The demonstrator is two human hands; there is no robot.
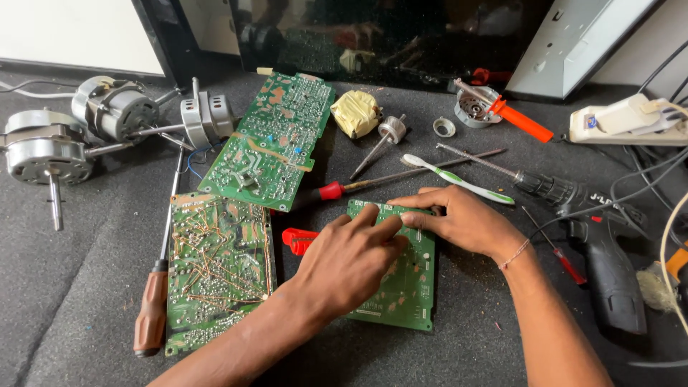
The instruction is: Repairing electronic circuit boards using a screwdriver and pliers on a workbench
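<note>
A small green circuit board (410,295) lies on the dark grey mat in front of me. My left hand (347,261) rests across its middle, fingers curled down on it, index finger stretched toward my right hand. At the board's top edge my right hand (462,218) grips it, thumb and fingers pinched near the upper right corner. The fingertips of both hands nearly meet there. A red plastic piece (296,240) sticks out from under the left hand's side.
Two larger green boards (218,269) (276,140) lie to the left, beside a brown-handled screwdriver (152,315). Fan motors (44,149) sit far left. A red-handled screwdriver (331,190), toothbrush (459,179), black drill (605,244), yellow-taped transformer (356,112) and power strip (631,122) lie around.
</note>
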